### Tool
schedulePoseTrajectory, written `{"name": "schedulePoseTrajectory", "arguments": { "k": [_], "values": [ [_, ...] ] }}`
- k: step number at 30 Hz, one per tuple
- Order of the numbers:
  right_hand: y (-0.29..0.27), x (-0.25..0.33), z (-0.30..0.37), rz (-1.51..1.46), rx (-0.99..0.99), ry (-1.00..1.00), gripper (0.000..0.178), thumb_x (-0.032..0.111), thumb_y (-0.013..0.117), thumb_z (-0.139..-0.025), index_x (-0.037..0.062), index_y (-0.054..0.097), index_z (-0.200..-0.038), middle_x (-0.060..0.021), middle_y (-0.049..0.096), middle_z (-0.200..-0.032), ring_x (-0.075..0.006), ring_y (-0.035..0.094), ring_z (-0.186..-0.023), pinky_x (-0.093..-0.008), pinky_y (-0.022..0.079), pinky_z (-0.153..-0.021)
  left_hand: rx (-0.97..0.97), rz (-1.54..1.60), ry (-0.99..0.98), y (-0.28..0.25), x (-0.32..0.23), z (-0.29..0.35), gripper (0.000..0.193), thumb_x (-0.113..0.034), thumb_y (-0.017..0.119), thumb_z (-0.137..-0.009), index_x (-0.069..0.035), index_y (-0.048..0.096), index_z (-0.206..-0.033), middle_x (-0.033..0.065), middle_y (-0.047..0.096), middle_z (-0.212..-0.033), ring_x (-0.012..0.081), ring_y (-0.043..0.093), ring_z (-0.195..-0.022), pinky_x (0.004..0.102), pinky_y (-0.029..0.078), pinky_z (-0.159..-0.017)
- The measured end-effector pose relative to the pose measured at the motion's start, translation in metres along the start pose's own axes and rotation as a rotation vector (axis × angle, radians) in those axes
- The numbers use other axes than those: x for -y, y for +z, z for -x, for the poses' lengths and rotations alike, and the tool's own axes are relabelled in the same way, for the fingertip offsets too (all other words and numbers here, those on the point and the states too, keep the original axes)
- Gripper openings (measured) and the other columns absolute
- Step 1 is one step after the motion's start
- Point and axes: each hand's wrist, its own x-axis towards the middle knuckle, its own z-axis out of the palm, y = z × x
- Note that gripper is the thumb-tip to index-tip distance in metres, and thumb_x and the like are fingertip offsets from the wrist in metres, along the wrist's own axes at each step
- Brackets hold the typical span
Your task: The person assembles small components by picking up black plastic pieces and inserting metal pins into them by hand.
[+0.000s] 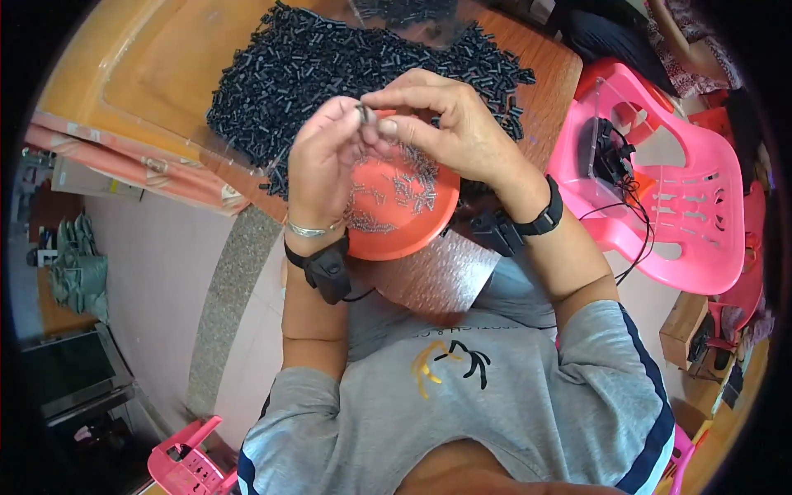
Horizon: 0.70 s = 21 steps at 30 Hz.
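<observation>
My left hand (320, 153) is closed, pinching a small dark piece (361, 113) between thumb and forefinger. Right beside it, the fingertips of my right hand (462, 128) are bent together against that piece; whatever they grip is too small to make out. Both hands meet above an orange round dish (425, 235), which holds many tiny thin silver metal pieces (404, 188). Beyond the hands spreads a big heap of short black cylindrical parts (297, 82) on the table.
The heap lies on a brown wooden table (549, 91) with a clear plastic sheet. A pink plastic chair (701, 181) at the right bears a black device with cables (610, 148). Another person (693, 49) sits at the far right. A smaller pink chair (191, 462) is lower left.
</observation>
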Motion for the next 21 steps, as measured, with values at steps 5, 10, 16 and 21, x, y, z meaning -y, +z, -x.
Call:
{"name": "schedulePoseTrajectory", "arguments": {
  "k": [5,10,16,21],
  "values": [
    [0.0,-0.01,0.001,0.266,0.013,0.062,0.019,0.011,0.065,-0.081,0.0038,0.068,-0.097,-0.0091,0.064,-0.086,-0.0219,0.063,-0.081,-0.0301,0.05,-0.072,-0.062,0.06,0.105,-0.025,-0.014,-0.001,0.016,-0.015,0.044,-0.094,-0.001,0.052,-0.092,0.0077,0.056,-0.081,0.0175,0.059,-0.073,0.0281,0.047,-0.07],
    [0.006,-0.023,0.004,0.5,0.115,-0.033,0.012,0.015,0.064,-0.076,0.0059,0.068,-0.083,-0.0108,0.063,-0.082,-0.0297,0.061,-0.082,-0.0392,0.05,-0.072,-0.006,0.048,0.183,-0.021,-0.025,0.008,0.017,-0.015,0.045,-0.094,0.001,0.052,-0.093,0.0086,0.056,-0.08,0.0181,0.058,-0.074,0.0284,0.047,-0.071],
    [-0.011,-0.031,0.002,0.626,0.108,0.011,0.013,0.016,0.061,-0.077,0.0076,0.068,-0.084,-0.0107,0.064,-0.084,-0.0299,0.061,-0.085,-0.0397,0.05,-0.074,0.006,0.069,0.193,-0.027,-0.025,0.007,0.018,-0.016,0.045,-0.094,0.001,0.052,-0.094,0.0085,0.056,-0.08,0.0183,0.059,-0.074,0.028,0.047,-0.07],
    [-0.014,-0.036,-0.001,0.561,0.085,0.062,0.012,0.016,0.063,-0.076,0.0073,0.068,-0.084,-0.011,0.063,-0.081,-0.0305,0.061,-0.082,-0.039,0.05,-0.073,-0.025,0.075,0.193,-0.039,-0.024,0.003,0.018,-0.015,0.044,-0.094,0.001,0.052,-0.094,0.0085,0.056,-0.08,0.0183,0.059,-0.073,0.0278,0.047,-0.07]
  ]
}}
